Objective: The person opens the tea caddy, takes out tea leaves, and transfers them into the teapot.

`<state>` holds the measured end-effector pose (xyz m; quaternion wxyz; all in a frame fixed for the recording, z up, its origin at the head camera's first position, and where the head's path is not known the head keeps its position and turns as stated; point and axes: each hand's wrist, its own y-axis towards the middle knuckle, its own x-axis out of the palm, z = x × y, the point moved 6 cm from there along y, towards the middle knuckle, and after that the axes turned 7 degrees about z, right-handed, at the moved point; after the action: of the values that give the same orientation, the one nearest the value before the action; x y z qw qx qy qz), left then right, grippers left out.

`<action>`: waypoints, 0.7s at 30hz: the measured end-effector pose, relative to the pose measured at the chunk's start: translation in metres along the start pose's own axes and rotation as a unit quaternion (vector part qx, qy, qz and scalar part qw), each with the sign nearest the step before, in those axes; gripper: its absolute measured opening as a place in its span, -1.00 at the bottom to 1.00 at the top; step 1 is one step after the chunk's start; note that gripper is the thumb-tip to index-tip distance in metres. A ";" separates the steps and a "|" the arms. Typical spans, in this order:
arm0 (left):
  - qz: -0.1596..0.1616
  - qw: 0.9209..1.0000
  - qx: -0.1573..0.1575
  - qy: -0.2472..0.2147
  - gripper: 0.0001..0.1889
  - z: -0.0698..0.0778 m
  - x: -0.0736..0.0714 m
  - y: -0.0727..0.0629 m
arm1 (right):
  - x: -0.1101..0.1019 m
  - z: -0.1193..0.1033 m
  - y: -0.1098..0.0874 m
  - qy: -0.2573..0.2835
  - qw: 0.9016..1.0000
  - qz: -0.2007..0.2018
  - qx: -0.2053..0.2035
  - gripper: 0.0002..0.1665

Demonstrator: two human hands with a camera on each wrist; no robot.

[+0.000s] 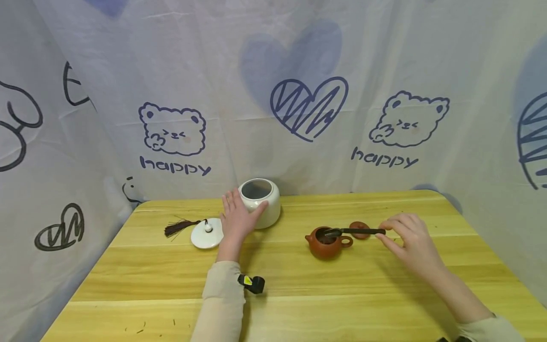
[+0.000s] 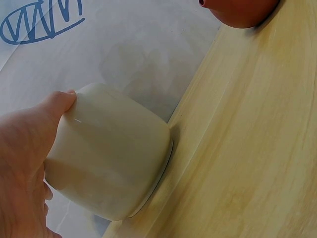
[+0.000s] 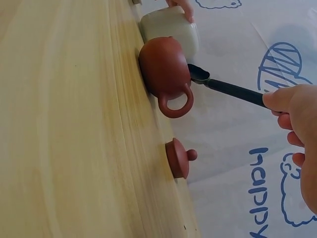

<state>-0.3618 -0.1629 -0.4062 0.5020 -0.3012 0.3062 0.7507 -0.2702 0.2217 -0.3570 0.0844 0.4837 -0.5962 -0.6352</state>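
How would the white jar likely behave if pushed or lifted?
The white jar may be slippery, given its glossy side. Its squat shape and broad base suggest it would slide rather than tip. Looking ceramic, it is probably stiff but breakable.

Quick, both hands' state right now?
Left hand: holding the white jar, thumb and fingers apart around it.
Right hand: pinching the dark scoop by its handle.
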 end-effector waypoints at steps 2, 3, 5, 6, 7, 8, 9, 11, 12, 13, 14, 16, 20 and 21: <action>-0.002 1.000 -0.001 0.000 0.18 0.000 0.000 0.000 | 0.000 0.002 -0.001 0.000 1.000 -0.003 0.002 -0.66; -0.004 1.000 -0.001 0.001 0.18 0.001 0.000 0.000 | 0.000 0.002 -0.001 -0.001 1.000 -0.004 0.003 -0.76; -0.006 1.000 -0.002 0.000 0.18 0.001 0.001 0.000 | 0.000 0.003 -0.001 -0.003 1.000 -0.006 0.004 -0.76; -0.007 1.000 -0.002 0.000 0.18 0.000 0.001 0.000 | 0.000 0.003 -0.001 -0.005 1.000 -0.006 0.005 -0.70; -0.008 1.000 -0.003 0.001 0.18 0.000 0.001 0.000 | 0.000 0.004 -0.001 -0.007 1.000 -0.006 0.006 -0.68; -0.008 1.000 -0.003 0.001 0.18 0.000 0.001 0.000 | 0.000 0.004 -0.001 -0.008 1.000 -0.005 0.006 -0.67; -0.008 1.000 -0.003 0.000 0.18 0.000 0.001 0.000 | 0.000 0.004 -0.001 -0.009 1.000 -0.005 0.006 -0.68; -0.007 1.000 -0.003 0.001 0.19 -0.001 0.001 0.000 | 0.000 0.005 -0.001 -0.010 1.000 -0.004 0.006 -0.69; -0.006 1.000 -0.003 0.001 0.19 -0.001 0.001 0.000 | 0.000 0.005 -0.001 -0.010 1.000 -0.004 0.006 -0.70; -0.006 1.000 -0.003 0.001 0.19 -0.001 0.001 0.000 | 0.000 0.005 -0.001 -0.011 1.000 -0.004 0.006 -0.70; -0.006 1.000 -0.003 0.001 0.18 -0.001 0.001 0.000 | 0.000 0.005 -0.002 -0.011 1.000 -0.004 0.006 -0.71; -0.006 1.000 -0.003 0.002 0.18 -0.001 0.001 0.000 | 0.000 0.006 -0.002 -0.012 1.000 -0.004 0.008 -0.72; -0.007 1.000 -0.002 0.002 0.19 -0.001 0.001 0.000 | 0.000 0.007 -0.003 -0.017 1.000 -0.006 0.015 -0.73; -0.007 1.000 -0.002 0.003 0.19 -0.001 0.001 0.000 | 0.000 0.007 -0.003 -0.018 1.000 -0.007 0.018 -0.73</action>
<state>-0.3618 -0.1630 -0.4072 0.5055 -0.3062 0.3040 0.7472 -0.2741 0.2275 -0.3615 0.0606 0.4775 -0.6055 -0.6338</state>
